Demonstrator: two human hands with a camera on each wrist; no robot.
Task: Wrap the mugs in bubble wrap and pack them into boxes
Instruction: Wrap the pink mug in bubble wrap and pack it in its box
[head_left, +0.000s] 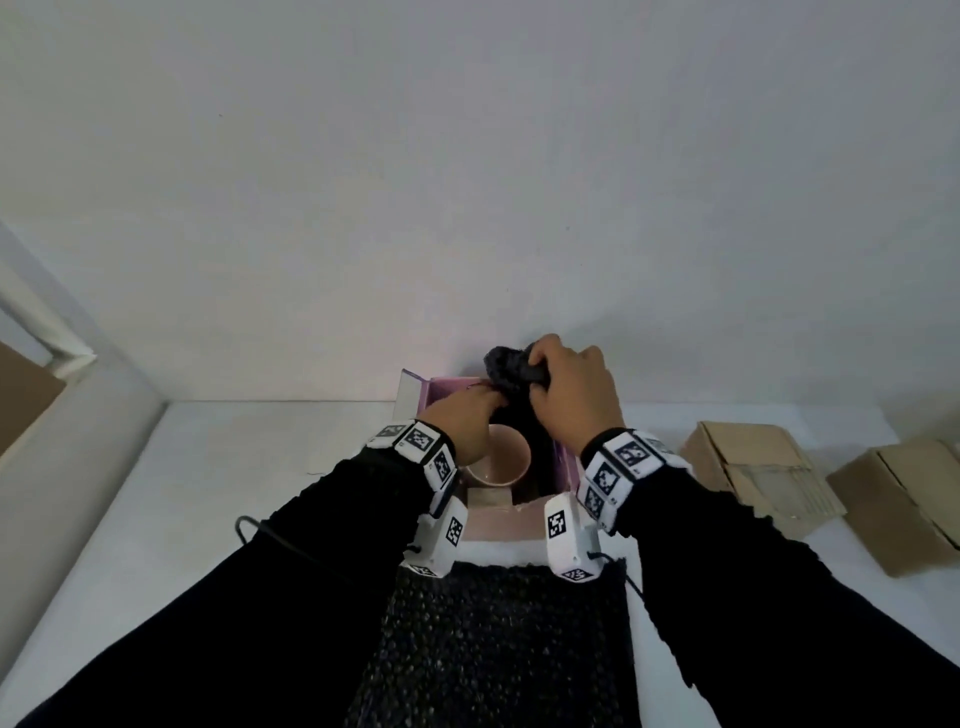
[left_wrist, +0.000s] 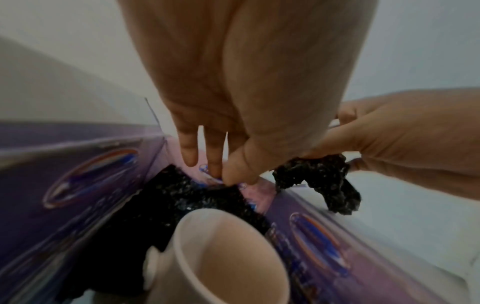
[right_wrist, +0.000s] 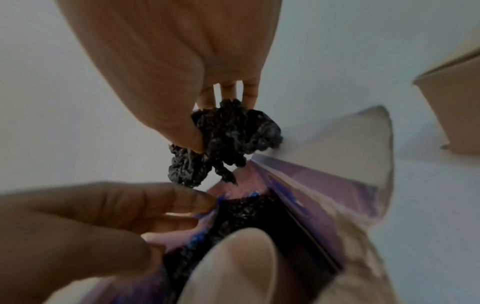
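A pale pink mug (head_left: 498, 460) stands upright in an open purple box (head_left: 496, 527) at the table's centre. Black bubble wrap lines the box around the mug (left_wrist: 228, 257). My right hand (head_left: 537, 371) grips the bunched end of that bubble wrap (head_left: 506, 364) above the box's far edge, thumb and fingers curled round the wad (right_wrist: 228, 135). My left hand (head_left: 491, 400) reaches over the mug, and its thumb and forefinger (left_wrist: 230, 178) pinch the box's far pink wall (left_wrist: 257, 191). The mug's base is hidden inside the box (right_wrist: 324, 185).
A flat sheet of dark bubble wrap (head_left: 493, 649) lies on the white table in front of the box. Two closed cardboard boxes (head_left: 758, 478) (head_left: 904, 509) sit at the right. Another cardboard piece (head_left: 21, 395) leans at the far left. A wall rises just behind.
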